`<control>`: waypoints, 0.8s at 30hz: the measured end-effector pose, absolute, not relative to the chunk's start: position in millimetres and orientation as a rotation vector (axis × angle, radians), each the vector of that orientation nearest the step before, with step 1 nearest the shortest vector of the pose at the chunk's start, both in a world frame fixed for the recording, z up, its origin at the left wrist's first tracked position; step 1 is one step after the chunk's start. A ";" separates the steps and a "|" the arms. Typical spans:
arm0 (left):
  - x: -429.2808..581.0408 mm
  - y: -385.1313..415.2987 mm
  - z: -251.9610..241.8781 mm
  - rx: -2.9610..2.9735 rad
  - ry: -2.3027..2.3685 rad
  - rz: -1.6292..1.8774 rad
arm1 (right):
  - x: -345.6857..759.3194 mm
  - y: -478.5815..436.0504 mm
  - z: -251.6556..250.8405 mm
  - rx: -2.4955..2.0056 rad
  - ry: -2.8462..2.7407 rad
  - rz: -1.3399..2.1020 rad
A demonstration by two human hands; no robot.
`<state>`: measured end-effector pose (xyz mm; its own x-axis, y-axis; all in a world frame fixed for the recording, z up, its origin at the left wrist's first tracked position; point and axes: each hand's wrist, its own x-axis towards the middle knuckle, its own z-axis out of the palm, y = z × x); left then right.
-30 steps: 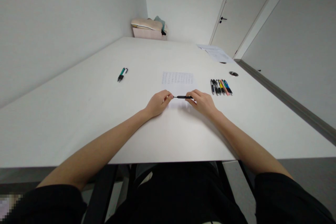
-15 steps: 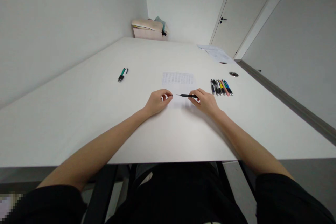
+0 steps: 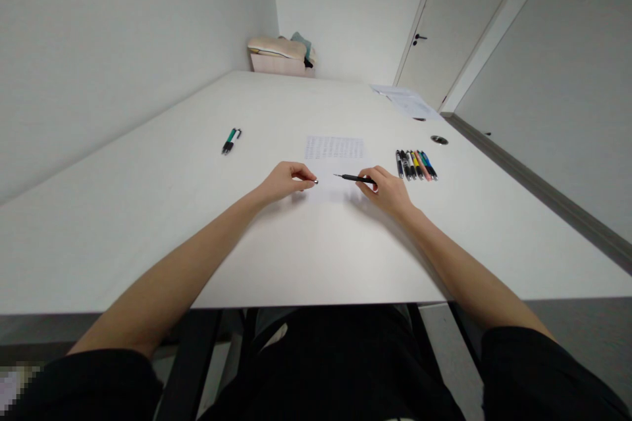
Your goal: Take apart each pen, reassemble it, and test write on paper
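Note:
My right hand (image 3: 388,189) pinches a black pen (image 3: 351,177) whose thin bare tip points left. Between thumb and fingertips, my left hand (image 3: 286,181) grips a small dark piece with a shiny end, perhaps a pen tip cone (image 3: 316,181). A short gap separates this piece from the pen's tip. Beneath both hands lies a white paper sheet (image 3: 336,148) with rows of printed or written marks on its upper part.
A row of several pens (image 3: 416,165) lies right of my right hand. Two pens (image 3: 232,142) rest at the left. More papers (image 3: 409,102) lie at the far right, near a round metal cable cover (image 3: 439,140). A box with cloth (image 3: 278,59) stands behind the white table (image 3: 148,223).
My left hand has moved slightly left, away from the pen, with the small piece in its fingertips. The right hand and pen have barely shifted.

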<state>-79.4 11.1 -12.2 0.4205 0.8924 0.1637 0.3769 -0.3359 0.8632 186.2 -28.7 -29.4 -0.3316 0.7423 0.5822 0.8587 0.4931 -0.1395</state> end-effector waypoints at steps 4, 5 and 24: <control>-89.8 13.1 -4.3 2.045 1.055 0.638 | 186.0 -28.9 -29.4 -1.313 -2.146 -0.266; -91.9 13.3 -2.4 2.081 1.045 0.598 | 185.9 -28.9 -29.5 -1.313 -2.144 -0.267; -98.5 13.5 -6.6 2.445 1.060 0.186 | 186.2 -27.3 -31.2 -1.342 -2.127 -0.253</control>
